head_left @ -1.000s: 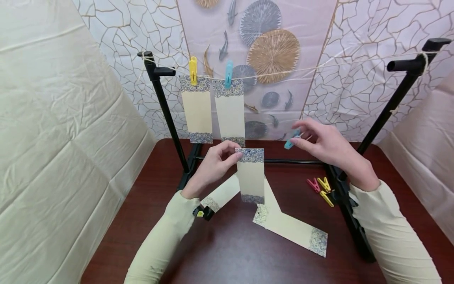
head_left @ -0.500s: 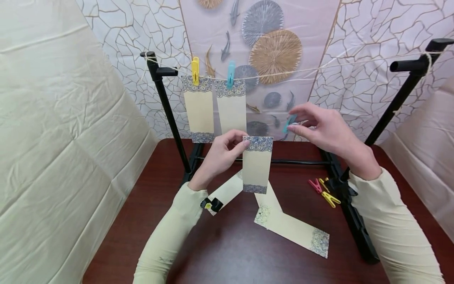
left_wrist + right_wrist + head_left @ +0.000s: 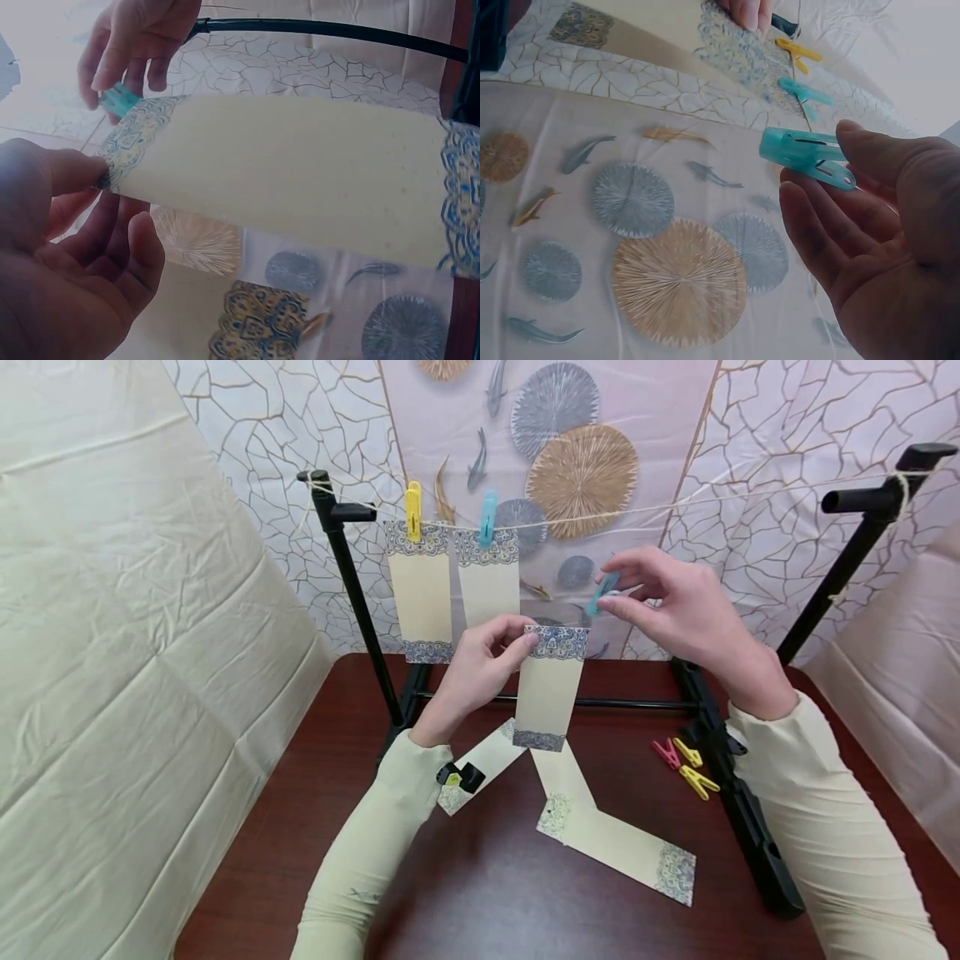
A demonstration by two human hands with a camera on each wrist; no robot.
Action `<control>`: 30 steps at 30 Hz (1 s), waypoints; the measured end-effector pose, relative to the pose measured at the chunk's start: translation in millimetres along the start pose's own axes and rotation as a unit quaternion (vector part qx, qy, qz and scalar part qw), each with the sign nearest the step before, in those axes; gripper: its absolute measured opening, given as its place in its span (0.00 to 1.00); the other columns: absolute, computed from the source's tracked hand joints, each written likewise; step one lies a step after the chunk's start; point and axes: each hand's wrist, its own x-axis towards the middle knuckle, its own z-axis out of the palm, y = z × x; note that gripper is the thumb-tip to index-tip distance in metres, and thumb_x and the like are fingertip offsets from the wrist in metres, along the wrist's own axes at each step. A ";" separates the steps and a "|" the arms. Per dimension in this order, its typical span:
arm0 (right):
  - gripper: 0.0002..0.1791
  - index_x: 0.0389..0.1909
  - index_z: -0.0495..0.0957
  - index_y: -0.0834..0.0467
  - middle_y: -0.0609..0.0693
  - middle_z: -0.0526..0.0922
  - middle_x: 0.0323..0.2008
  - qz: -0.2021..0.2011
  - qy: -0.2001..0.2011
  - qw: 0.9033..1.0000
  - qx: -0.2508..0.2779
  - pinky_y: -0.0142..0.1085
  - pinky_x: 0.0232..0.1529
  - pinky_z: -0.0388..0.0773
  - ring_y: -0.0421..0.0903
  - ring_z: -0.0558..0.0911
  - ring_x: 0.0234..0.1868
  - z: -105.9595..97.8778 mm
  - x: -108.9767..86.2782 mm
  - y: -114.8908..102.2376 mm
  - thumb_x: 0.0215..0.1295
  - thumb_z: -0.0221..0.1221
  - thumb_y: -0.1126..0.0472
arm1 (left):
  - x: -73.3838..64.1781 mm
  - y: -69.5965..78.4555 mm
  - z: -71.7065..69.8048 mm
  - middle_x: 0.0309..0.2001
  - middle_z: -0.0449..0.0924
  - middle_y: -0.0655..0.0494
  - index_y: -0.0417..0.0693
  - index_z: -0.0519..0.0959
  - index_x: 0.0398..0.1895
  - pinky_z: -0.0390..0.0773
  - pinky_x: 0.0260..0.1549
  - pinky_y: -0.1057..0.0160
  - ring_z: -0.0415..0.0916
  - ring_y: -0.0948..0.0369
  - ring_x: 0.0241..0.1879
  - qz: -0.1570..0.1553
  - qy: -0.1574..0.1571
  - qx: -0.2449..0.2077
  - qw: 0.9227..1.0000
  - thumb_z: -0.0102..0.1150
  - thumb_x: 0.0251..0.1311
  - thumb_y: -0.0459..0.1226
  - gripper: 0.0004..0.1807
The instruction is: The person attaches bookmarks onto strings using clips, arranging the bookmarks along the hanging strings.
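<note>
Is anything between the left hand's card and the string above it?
Nothing visible blocks the card from the string in the head view; the right hand, pinching a blue clip, is just right of that path.

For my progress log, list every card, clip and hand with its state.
Held card, unclipped
Left hand, pinching held card
Held clip, off the string
Right hand, pinching held clip
Hung cards, clipped to string
Hung clips, gripping hung cards
Table cards, lying flat
Loose clips, lying untouched

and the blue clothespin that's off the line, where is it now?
Head view, right of centre: the blue clothespin is pinched in the right hand, appearing just above the top right corner of the card in the left hand.
</note>
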 end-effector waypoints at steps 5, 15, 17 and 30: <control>0.19 0.49 0.78 0.66 0.56 0.87 0.39 -0.040 0.021 0.999 0.014 0.14 0.38 0.73 0.14 0.76 0.37 -1.2 14.6 -7.1 0.56 0.68 0.71 | 9.0 7.6 -0.3 0.25 0.75 0.53 0.42 0.82 0.48 0.69 0.23 0.68 0.68 0.61 0.22 0.006 0.011 0.006 1.000 0.55 0.69 0.36 0.11; 0.16 0.47 0.76 0.73 0.64 0.86 0.41 -0.107 0.086 0.989 0.048 0.20 0.44 0.78 0.20 0.79 0.45 -0.3 38.7 -16.7 0.58 0.65 0.73 | 25.2 23.4 0.5 0.24 0.74 0.52 0.42 0.81 0.49 0.67 0.22 0.68 0.67 0.61 0.21 -0.005 0.023 0.019 1.000 0.54 0.70 0.36 0.11; 0.15 0.46 0.76 0.73 0.64 0.86 0.40 -0.116 0.098 0.988 0.034 0.20 0.44 0.78 0.18 0.79 0.45 -1.2 42.1 -17.7 0.59 0.65 0.71 | 27.9 25.6 0.2 0.25 0.76 0.51 0.42 0.81 0.50 0.67 0.22 0.69 0.68 0.62 0.22 -0.005 0.025 0.025 0.999 0.54 0.70 0.36 0.11; 0.11 0.42 0.79 0.69 0.59 0.88 0.38 -0.124 0.123 0.985 0.010 0.17 0.40 0.74 0.20 0.81 0.40 2.8 63.0 -20.1 0.64 0.63 0.65 | 43.6 32.1 -4.6 0.30 0.78 0.51 0.40 0.83 0.47 0.68 0.27 0.70 0.68 0.62 0.26 0.002 0.060 0.043 0.997 0.56 0.69 0.35 0.10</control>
